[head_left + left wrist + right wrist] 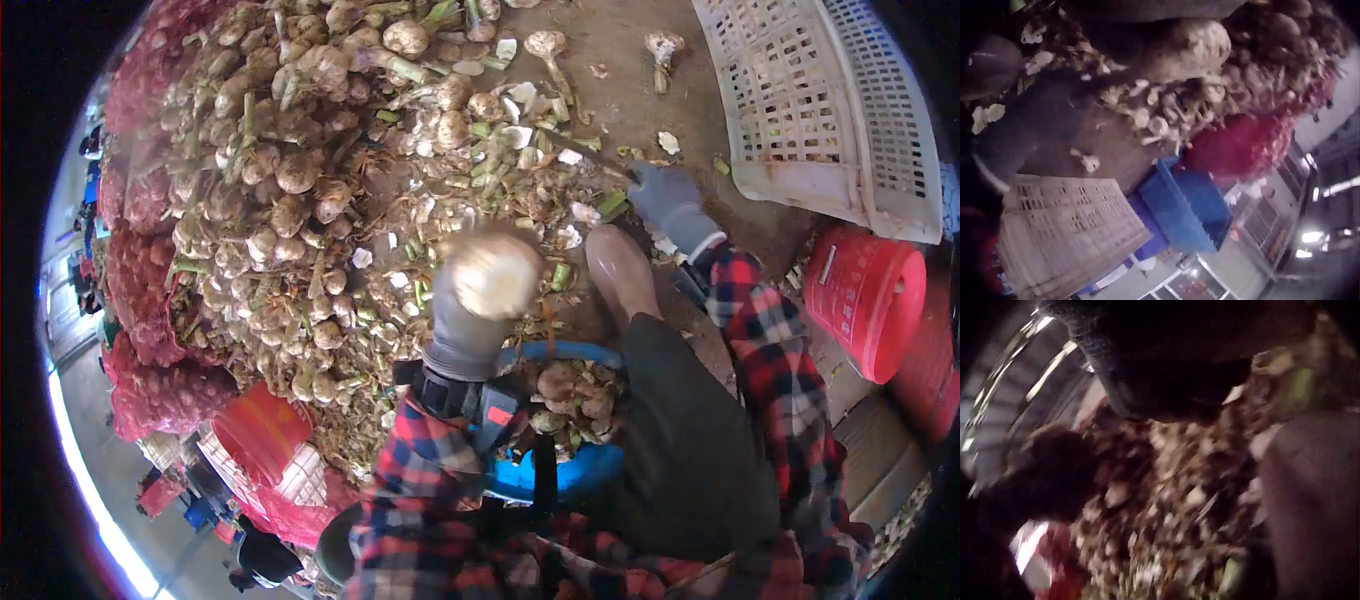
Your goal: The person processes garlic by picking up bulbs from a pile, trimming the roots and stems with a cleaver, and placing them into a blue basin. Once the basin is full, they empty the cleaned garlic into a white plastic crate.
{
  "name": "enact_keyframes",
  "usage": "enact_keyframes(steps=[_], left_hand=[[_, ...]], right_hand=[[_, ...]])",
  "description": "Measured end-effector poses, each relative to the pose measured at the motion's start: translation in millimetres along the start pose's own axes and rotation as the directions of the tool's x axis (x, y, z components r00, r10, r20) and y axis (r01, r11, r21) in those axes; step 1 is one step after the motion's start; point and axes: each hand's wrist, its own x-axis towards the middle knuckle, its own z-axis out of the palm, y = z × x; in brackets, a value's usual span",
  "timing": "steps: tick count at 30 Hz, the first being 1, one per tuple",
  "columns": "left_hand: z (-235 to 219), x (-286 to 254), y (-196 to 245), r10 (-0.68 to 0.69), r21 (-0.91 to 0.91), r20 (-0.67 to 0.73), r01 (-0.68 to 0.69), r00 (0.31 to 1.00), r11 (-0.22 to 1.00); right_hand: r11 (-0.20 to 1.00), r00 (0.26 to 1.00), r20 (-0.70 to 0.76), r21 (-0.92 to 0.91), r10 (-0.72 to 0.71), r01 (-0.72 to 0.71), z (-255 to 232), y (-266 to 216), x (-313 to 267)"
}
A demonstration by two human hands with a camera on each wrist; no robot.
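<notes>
My left hand (pixel 465 335), in a grey glove, holds up a garlic bulb (pixel 497 278), its pale flat face turned upward and blurred. The same bulb (pixel 1194 50) shows at the top of the left wrist view. Off to the right, my gloved right hand (pixel 675 205) grips a knife (pixel 590 156) whose thin dark blade points away over the scraps, apart from the bulb. Below the left hand, a blue basin (pixel 580 475) holds trimmed garlic bulbs (pixel 575 395). A large heap of garlic (pixel 290 190) with stalks spreads on the left. The right wrist view is dark and blurred.
Cut stems and peel (pixel 480 205) litter the floor by my boot (pixel 615 265). A white plastic crate (pixel 800 110) stands at the upper right, with a red bucket (pixel 850 300) below it. Red mesh sacks (pixel 150 390) line the left. A blue crate (pixel 1185 206) stands farther off.
</notes>
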Motion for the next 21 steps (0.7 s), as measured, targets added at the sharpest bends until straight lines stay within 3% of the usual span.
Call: enact_keyframes(steps=[1, 2, 3, 4, 5, 6, 7, 8, 9, 10, 12, 14, 15, 16, 18, 19, 20, 21], left_hand=[[-3.2, -6.8, -1.6, -0.222, 0.386, 0.122, 0.159, 0.967, 0.909], [-6.8, -1.7, -1.5, -0.447, 0.729, 0.156, 0.202, 0.881, 0.654], [12.4, 6.0, 10.1, -0.676, 0.908, 0.210, 0.115, 0.706, 0.402], [29.2, 9.1, 22.0, -0.866, 0.989, 0.145, -0.039, 0.478, 0.144], [-77.5, 24.9, -0.8, -0.624, 0.820, 0.566, -0.440, 0.538, 0.365], [-123.8, 56.6, -2.9, -0.573, 0.979, 0.191, -0.198, 0.797, 0.050], [11.8, 67.9, 42.9, -0.362, 0.989, 0.044, -0.090, 0.931, -0.114], [17.8, 92.7, 52.8, -0.018, 0.877, 0.018, -0.025, 1.000, -0.479], [-23.7, 130.0, 64.0, 0.092, 0.760, 0.246, -0.132, 0.965, -0.637], [-22.9, 149.4, 66.9, 0.128, 0.620, 0.181, -0.012, 0.975, -0.785], [-36.2, 164.0, 60.2, 0.157, 0.576, 0.162, 0.036, 0.974, -0.817], [-39.7, 167.1, 58.1, 0.211, 0.649, 0.137, 0.073, 0.968, -0.757], [-42.7, 165.8, 59.3, 0.219, 0.677, 0.021, 0.147, 0.975, -0.721], [-48.2, 158.7, 62.2, 0.245, 0.781, -0.009, 0.160, 0.969, -0.604], [-93.6, 157.1, 66.0, 0.179, 0.961, -0.210, 0.237, 0.961, -0.142], [-104.8, 145.9, 62.9, -0.008, 0.955, -0.028, 0.024, 1.000, -0.297], [-98.7, 124.9, 62.0, -0.217, 0.893, 0.127, -0.207, 0.968, -0.400], [-89.9, 110.0, 53.1, -0.135, 0.993, 0.103, -0.109, 0.985, -0.039]], right_hand=[[1.000, 0.997, -0.072, 0.025, -0.005, 0.006, 3.2, 8.0, -4.6], [0.999, 0.987, -0.162, 0.047, -0.012, 0.020, 1.1, 14.1, 3.0], [0.999, 0.984, -0.178, 0.044, -0.016, 0.024, -4.0, 12.0, 9.9], [0.995, 0.990, -0.143, 0.095, -0.012, 0.026, 0.0, 8.6, 10.0], [0.989, 0.995, -0.097, 0.150, -0.004, 0.019, 7.0, 6.0, 5.0], [0.988, 0.996, -0.088, 0.153, 0.001, 0.013, 12.7, 4.8, 2.2], [0.992, 0.995, -0.093, 0.121, -0.030, 0.041, 15.8, 2.5, 4.7], [0.994, 0.993, -0.101, 0.087, -0.063, 0.072, 18.4, -0.2, 9.3], [0.997, 0.992, -0.122, 0.065, -0.025, 0.033, 25.7, -2.1, 12.9], [0.997, 0.992, -0.124, 0.064, -0.024, 0.032, 24.3, -3.8, 10.5], [0.995, 1.000, -0.030, 0.098, 0.006, -0.003, 18.2, -5.1, 6.5], [0.992, 0.999, -0.017, 0.115, 0.051, -0.049, 18.1, 3.5, 3.3], [0.986, 0.995, 0.000, 0.136, 0.096, -0.095, 18.8, 9.2, 0.9], [0.985, 0.995, 0.007, 0.137, 0.101, -0.101, 19.4, 14.5, -2.5], [0.991, 0.996, -0.036, 0.108, 0.083, -0.078, 15.9, 20.3, -5.1], [0.991, 0.996, -0.031, 0.112, 0.080, -0.076, 11.3, 14.8, -5.0], [0.995, 1.000, 0.019, 0.101, 0.006, -0.008, 3.2, 2.5, -3.5], [0.994, 0.996, 0.065, 0.091, -0.066, 0.060, -5.2, -10.4, -2.7]])
